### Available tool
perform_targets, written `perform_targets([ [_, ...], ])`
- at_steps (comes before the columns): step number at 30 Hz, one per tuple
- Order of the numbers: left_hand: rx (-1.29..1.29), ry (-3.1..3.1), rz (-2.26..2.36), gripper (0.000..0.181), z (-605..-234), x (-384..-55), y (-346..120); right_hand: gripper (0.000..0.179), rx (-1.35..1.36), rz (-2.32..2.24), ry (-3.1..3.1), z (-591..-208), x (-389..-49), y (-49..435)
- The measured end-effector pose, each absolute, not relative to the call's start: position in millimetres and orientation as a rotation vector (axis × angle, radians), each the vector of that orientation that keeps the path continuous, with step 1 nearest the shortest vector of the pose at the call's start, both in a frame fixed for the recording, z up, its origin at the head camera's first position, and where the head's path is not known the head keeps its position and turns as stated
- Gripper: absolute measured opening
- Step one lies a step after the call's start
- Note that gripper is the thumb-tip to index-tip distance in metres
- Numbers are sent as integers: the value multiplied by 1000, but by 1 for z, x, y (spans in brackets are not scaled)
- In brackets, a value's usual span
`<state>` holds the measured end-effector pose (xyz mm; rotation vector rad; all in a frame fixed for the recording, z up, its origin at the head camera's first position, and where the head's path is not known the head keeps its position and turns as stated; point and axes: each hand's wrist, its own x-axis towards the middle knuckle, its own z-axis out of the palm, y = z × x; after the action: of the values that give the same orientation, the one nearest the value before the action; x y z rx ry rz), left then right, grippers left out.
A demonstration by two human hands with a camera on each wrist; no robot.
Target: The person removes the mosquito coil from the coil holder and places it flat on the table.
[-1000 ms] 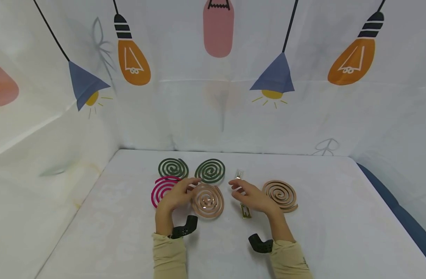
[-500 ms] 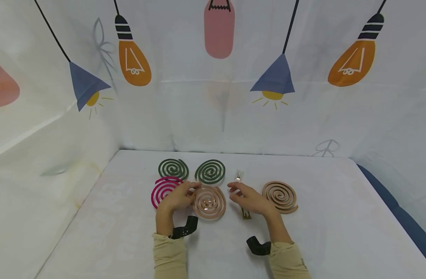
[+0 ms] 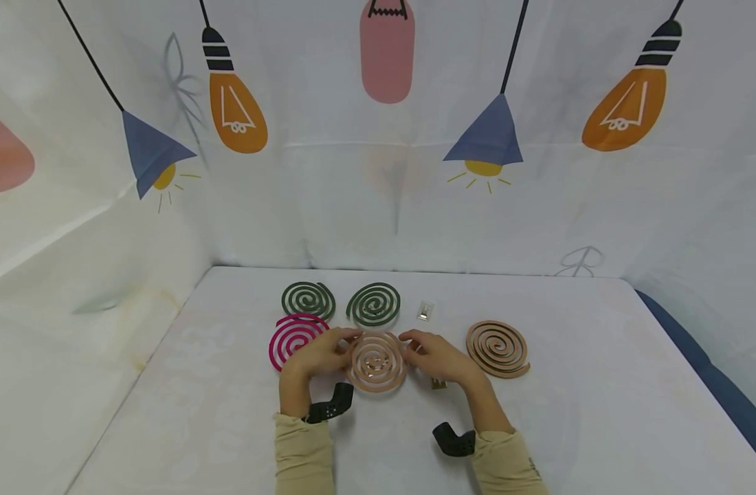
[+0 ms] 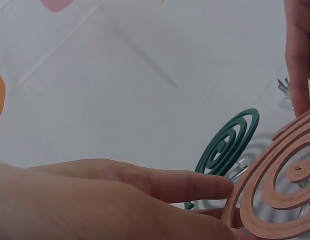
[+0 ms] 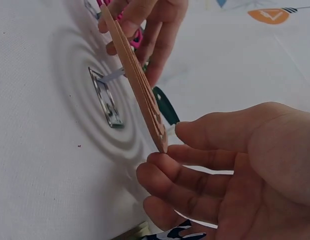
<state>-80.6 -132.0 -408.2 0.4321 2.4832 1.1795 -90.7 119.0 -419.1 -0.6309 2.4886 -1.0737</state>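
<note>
Tan coil (image 5: 136, 82) likely light, stiff, brittle: hold opposite outer edges, don't twist. Left hand (image 3: 321, 353) pinches one edge; right hand (image 3: 440, 356) half-spread, fingertips at the other, no pinch visible.

Behind the white table (image 3: 607, 412), a pale wall sheet (image 3: 328, 213) carries printed orange bulbs (image 3: 627, 110) and blue lampshades (image 3: 488, 134).

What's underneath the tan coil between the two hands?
A small metal stand lies under the coil, its prong pointing up toward it. From above, the coil hides parts of the stand.
</note>
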Motion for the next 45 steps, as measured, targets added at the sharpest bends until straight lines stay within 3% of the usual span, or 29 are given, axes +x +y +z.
perform_targets([
  [27, 434, 2415, 1296, 44, -405, -83, -126, 34, -662, -1087, 2534, -416, -92, 124],
  [45, 605, 2431, 1362, 43, -406, -85, -122, 34, -720, -1120, 2583, -411, -93, 132],
])
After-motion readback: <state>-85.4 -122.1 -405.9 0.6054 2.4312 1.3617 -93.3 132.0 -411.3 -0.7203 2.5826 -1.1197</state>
